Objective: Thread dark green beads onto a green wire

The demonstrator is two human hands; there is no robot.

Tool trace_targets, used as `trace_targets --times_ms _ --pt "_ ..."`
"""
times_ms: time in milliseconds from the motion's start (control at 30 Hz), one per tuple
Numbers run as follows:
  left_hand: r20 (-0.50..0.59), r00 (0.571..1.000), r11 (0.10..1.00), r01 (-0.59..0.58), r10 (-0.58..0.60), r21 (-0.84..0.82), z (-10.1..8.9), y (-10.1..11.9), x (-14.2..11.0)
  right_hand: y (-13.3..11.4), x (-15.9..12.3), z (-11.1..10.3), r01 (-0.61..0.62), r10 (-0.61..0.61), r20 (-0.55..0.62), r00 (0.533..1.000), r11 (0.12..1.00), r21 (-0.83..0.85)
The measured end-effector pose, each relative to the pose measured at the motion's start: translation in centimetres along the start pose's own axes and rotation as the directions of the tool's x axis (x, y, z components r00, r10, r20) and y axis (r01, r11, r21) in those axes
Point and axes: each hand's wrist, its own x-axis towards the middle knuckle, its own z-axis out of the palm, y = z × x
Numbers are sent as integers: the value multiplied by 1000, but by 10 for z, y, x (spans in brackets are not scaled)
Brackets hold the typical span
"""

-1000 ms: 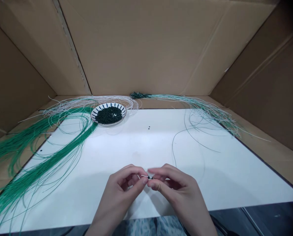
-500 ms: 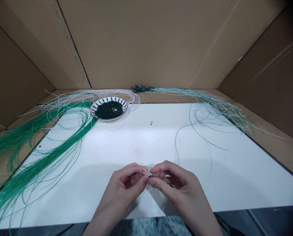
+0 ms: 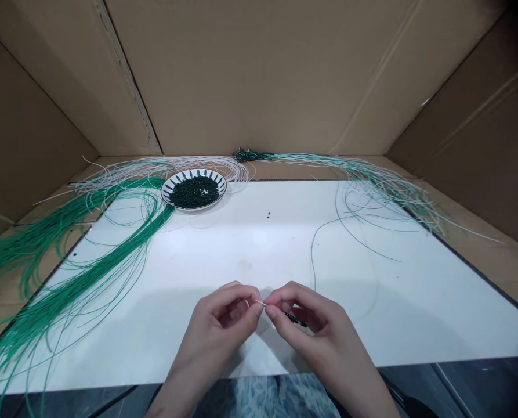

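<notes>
Before me, both hands meet low over the white board. My left hand (image 3: 230, 319) is closed, thumb and forefinger pinching near the end of a thin white cord (image 3: 260, 302). The cord crosses the small gap to my right hand (image 3: 311, 325), which pinches it between thumb and forefinger. A short row of tiny black or dark green beads (image 3: 295, 319) shows under the right fingers, close to the palm. The curled fingers hide most of the cord. From above the right hand a thin green strand (image 3: 313, 255) curves away over the board.
A striped plate (image 3: 167, 194) of small dark beads (image 3: 193, 193) stands at the back left. Green cords (image 3: 97, 273) spread down the left side, white cords (image 3: 128, 171) behind. Beaded cords (image 3: 358, 168) lie along the back right. Two loose beads (image 3: 268, 215) sit mid-board. Cardboard walls (image 3: 267, 75) surround the board.
The beads have slid away from between the fingertips to beneath my right fingers. My right fingertips now pinch the bare cord, and less of its end sticks out past the left thumb.
</notes>
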Motion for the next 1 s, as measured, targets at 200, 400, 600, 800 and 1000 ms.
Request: trace_targets --times_ms 200,400,600,800,1000 --pt "-5 997 990 77 -78 -117 0 -3 0 2 -3 1 2 2 -56 998 998 61" --pt "-88 989 972 100 -121 -212 4 3 -3 -4 -7 2 14 -10 -36 999 994 109" --pt "-71 994 972 62 -80 -226 4 5 -4 -11 -10 7 18 -6 -107 994 994 110" --pt "-78 996 988 21 -33 -155 -2 -3 -4 -13 -9 8 23 -13 -116 993 996 86" --pt "-106 991 970 55 -82 -237 2 3 -5 -13 -9 10 16 -2 -123 992 994 112"
